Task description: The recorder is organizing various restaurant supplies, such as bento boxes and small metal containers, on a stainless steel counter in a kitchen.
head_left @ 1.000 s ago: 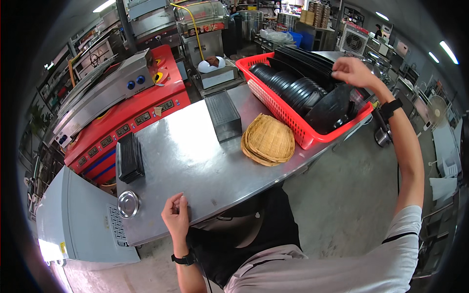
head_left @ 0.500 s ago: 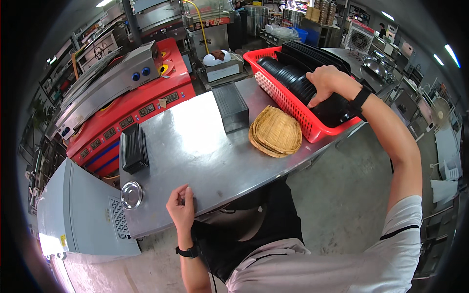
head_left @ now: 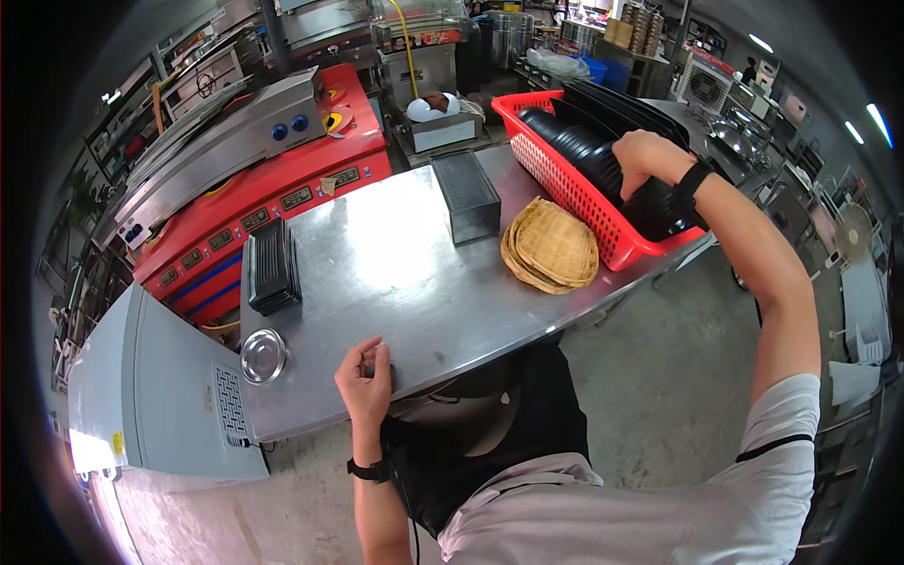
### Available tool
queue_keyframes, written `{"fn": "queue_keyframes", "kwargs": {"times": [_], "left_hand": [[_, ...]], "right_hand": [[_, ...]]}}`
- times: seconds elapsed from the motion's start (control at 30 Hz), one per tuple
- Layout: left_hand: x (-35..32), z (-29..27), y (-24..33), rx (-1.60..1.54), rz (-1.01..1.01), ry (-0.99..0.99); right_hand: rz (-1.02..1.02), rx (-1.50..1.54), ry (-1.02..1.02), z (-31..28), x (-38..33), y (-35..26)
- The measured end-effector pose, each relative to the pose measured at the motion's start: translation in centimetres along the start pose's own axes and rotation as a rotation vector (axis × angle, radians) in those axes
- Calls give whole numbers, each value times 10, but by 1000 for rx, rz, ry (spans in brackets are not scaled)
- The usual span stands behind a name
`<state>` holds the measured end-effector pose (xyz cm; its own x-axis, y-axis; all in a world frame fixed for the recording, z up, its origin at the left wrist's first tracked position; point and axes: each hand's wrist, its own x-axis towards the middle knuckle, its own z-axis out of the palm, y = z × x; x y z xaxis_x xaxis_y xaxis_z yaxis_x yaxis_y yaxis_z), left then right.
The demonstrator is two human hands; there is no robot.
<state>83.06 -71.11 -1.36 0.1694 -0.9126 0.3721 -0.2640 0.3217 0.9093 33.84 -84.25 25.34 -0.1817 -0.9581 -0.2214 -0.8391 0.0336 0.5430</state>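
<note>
My right hand (head_left: 641, 162) reaches into a red perforated basket (head_left: 569, 188) at the table's far right. Its thumb and fingers close around a black round dish (head_left: 650, 207); the fingertips are partly hidden. A row of black dishes (head_left: 563, 138) stands on edge beside it, with black trays (head_left: 626, 108) along the basket's far side. Over the table's front edge hovers my left hand (head_left: 365, 381), fingers loosely curled, thumb apart, nothing seen in it. Nearest to it on the left lies a round metal lid or dish (head_left: 264, 356).
Stacked woven bamboo trays (head_left: 551, 247) lie beside the basket on the steel table (head_left: 377, 282). A black rectangular box-like stack (head_left: 467, 198) stands behind them. Further left are stacked black trays (head_left: 273, 268). A red cooking counter (head_left: 311, 193) and a pale cabinet (head_left: 155, 386) border the table.
The view has shifted, so the table and its things sit slightly further right. My right hand's fingers have drawn in closer on the dishes. My left hand stays at the front edge.
</note>
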Motion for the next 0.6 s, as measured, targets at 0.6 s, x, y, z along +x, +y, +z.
{"fn": "queue_keyframes", "kwargs": {"times": [0.6], "left_hand": [[-1, 2, 4, 0, -9, -10]], "right_hand": [[47, 320, -158, -29, -7, 45]]}}
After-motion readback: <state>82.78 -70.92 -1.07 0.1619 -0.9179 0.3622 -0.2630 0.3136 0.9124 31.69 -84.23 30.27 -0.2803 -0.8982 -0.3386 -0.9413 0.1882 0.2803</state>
